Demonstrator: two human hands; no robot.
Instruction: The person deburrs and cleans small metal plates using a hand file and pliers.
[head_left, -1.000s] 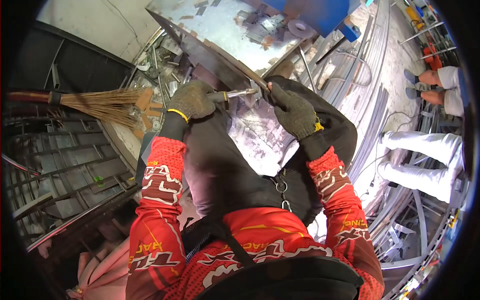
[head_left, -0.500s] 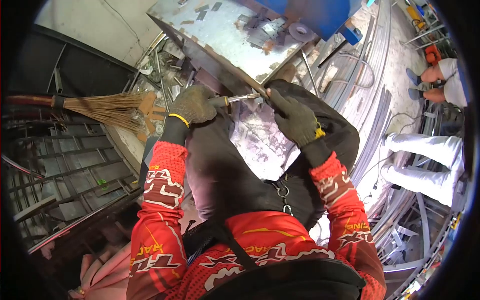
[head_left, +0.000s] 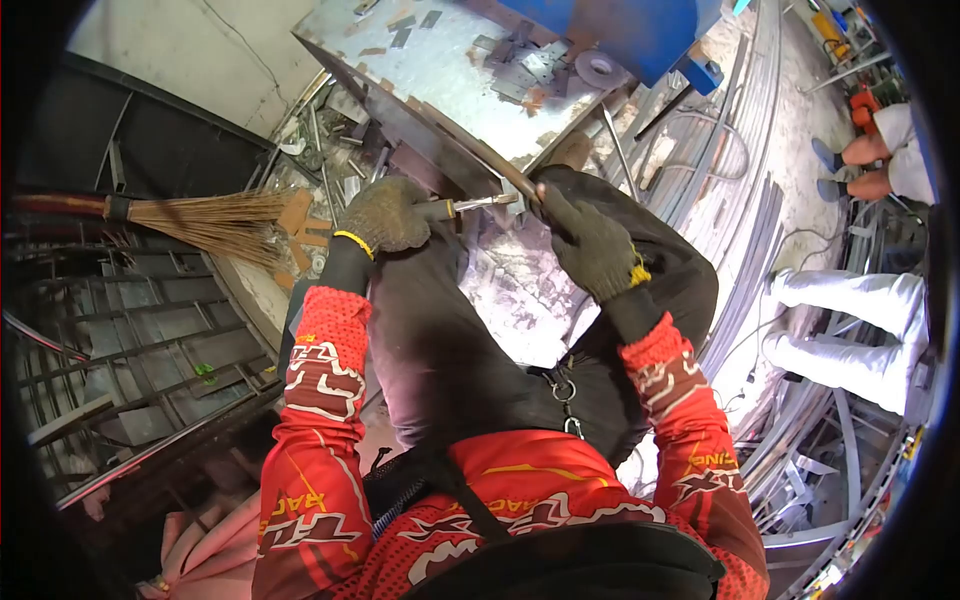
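My left hand, in a dark knitted glove with a yellow cuff edge, is closed around a tool with a grey handle and a silver metal end. The metal end points right, its tip close to my other hand. My right hand, gloved alike, has its fingers wrapped around the near end of a long brown bar. From there the bar slants up and left along the edge of the metal-topped table. Both hands are above my dark trousers, between my knees.
Scrap metal pieces and a pale disc lie on the table beside a blue machine. A broom lies at left near a metal grid. Long metal bars cover the floor at right, where other people's legs show.
The hands keep their grips and stay almost in place. The bar and the tool's tip have shifted only slightly.
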